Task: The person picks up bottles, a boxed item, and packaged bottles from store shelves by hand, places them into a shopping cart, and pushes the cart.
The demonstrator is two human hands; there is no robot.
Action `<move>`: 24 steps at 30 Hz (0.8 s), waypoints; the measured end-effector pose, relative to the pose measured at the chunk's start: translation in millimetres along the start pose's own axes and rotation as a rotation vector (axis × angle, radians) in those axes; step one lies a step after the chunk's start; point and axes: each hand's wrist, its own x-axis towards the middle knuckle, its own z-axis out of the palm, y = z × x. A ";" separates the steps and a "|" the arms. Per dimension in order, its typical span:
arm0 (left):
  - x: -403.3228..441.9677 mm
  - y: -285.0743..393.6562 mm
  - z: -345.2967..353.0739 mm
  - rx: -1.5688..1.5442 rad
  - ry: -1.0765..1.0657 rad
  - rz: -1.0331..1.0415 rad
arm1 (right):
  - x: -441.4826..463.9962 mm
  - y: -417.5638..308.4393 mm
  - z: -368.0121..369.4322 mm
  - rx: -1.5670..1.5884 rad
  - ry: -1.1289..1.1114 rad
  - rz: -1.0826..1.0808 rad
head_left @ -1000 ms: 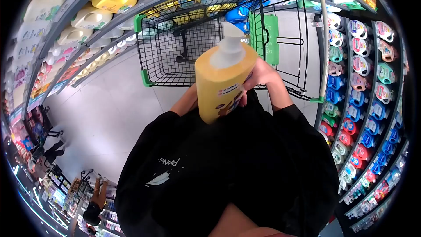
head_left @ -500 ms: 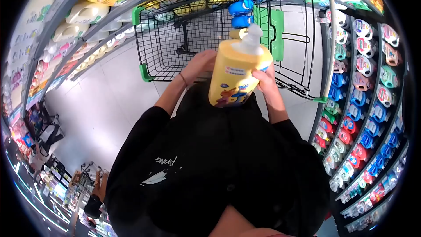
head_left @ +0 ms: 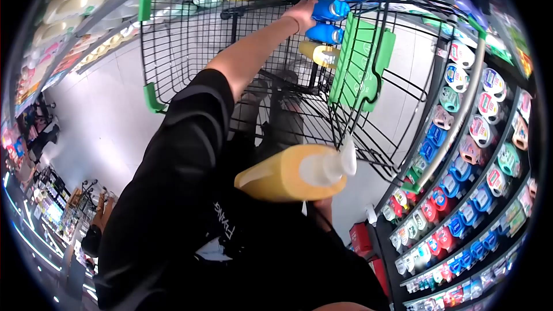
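My left arm stretches into the shopping cart (head_left: 190,57), and my left hand (head_left: 302,16) is closed round the near end of a blue bottle (head_left: 332,10); some fingertips are hidden. A second blue bottle (head_left: 324,33) and a yellow bottle (head_left: 319,53) stand beside it against the green panel (head_left: 358,63). Close to my chest, a large yellow pump bottle (head_left: 288,175) with a white pump top is tilted to the right. My right hand (head_left: 324,210) supports it from underneath, mostly hidden by the bottle and sleeve.
Shelves of colourful bottles (head_left: 461,170) curve along the right. More shelves (head_left: 78,14) with yellow and white bottles run along the upper left, beyond the cart. The cart's handle (head_left: 458,115) is at the right. Red boxes (head_left: 361,238) sit low near the right shelf.
My left hand has moved from beside the pump bottle into the cart, onto a blue bottle. The pump bottle has come down towards my body and tipped over to the right.
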 end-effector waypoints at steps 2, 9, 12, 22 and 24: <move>19.7 -3.3 16.0 0.056 0.008 -0.023 | 3.5 11.7 -12.7 0.025 0.003 0.050; 68.0 -24.4 52.6 0.139 0.080 0.123 | 29.2 42.2 -44.8 0.086 -0.036 0.178; 74.9 -22.4 53.8 0.167 0.051 0.092 | 37.3 42.3 -46.3 0.105 -0.060 0.206; 66.2 -18.0 51.0 0.140 0.053 0.065 | 44.2 34.8 -52.0 0.142 -0.106 0.235; 68.2 -18.2 57.7 0.155 0.070 0.053 | 49.4 29.4 -48.4 0.146 -0.093 0.258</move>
